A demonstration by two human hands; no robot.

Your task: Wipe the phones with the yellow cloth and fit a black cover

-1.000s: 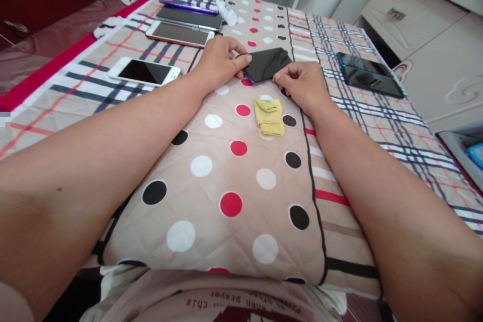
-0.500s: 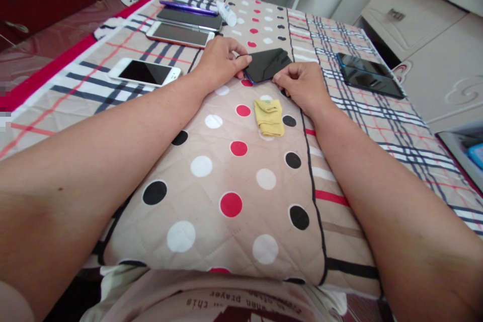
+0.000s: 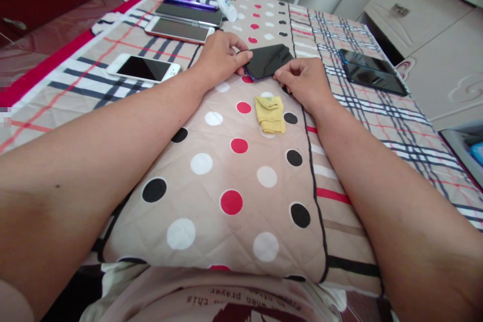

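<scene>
Nothing had really shifted: left hand and right hand still pinched the dark phone, yellow cloth lying unused.

I see the black phone lying flat, screen up and dark, on the dotted quilt, turned at an angle. A thin purple edge shows along its near side. My left hand pinches its near-left corner; my right hand touches its near-right edge.
</scene>
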